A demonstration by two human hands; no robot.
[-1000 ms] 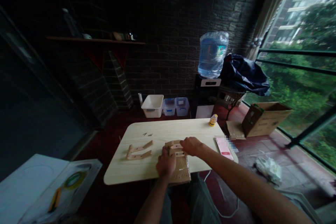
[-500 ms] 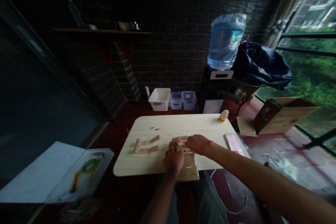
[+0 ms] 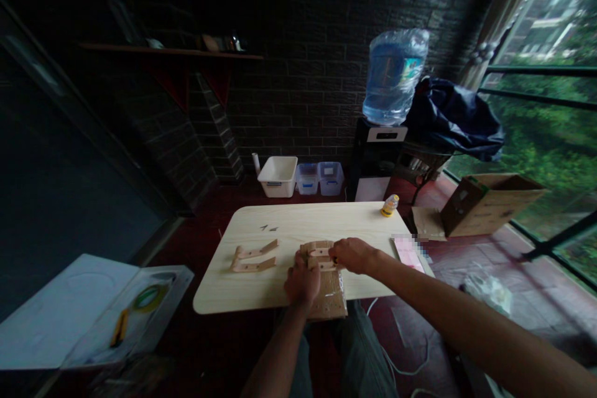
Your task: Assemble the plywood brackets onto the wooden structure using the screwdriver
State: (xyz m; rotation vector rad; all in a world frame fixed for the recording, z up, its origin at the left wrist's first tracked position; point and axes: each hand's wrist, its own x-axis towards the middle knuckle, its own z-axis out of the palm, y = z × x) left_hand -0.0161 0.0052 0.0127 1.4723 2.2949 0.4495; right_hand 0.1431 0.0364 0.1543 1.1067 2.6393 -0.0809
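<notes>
A pale wooden U-shaped piece with small holes lies on a tape-covered cardboard sheet at the table's near edge. My left hand grips this piece at its left end and holds it down against the cardboard. At the right ends of its two arms is my right hand, with its fingers bent and pinched together. A small dark spot shows at these fingertips, but I cannot make out what they hold. Another wooden U-shaped piece lies to the left, its arms pointing right.
Small dark bits and a clear bottle with a yellow base sit on the table. Pink paper lies at its right edge. An open white case is at left. Bins and a water dispenser stand behind.
The whole view has shifted slightly, so the table appears a little farther left. My right fingers have turned a little at the wooden piece's end; my left hand stays on it.
</notes>
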